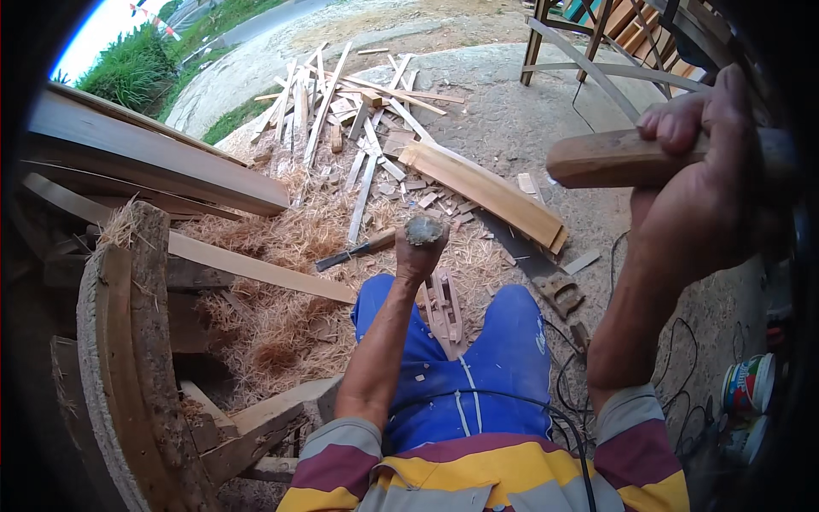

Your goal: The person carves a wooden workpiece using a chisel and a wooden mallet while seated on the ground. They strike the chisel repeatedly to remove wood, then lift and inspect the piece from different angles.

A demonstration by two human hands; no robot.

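My left hand (416,256) is closed on an upright tool handle with a pale, battered top (423,229), seen from above; its lower end is hidden. It is over a slotted wooden piece (445,316) between my blue-clad legs. My right hand (691,196) is raised at the upper right, wrapped round a thick, rounded wooden bar (601,160). A chisel (350,254) lies on the shavings just beyond my left hand. A handsaw (556,290) lies to the right of my knee, partly under a wide board (478,192).
A curved timber frame (128,341) and long planks (153,162) stand at left. Offcuts (341,119) and shavings (256,307) cover the ground ahead. A wooden trestle (533,47) is at upper right. Black cables (691,358) and buckets (746,380) are at right.
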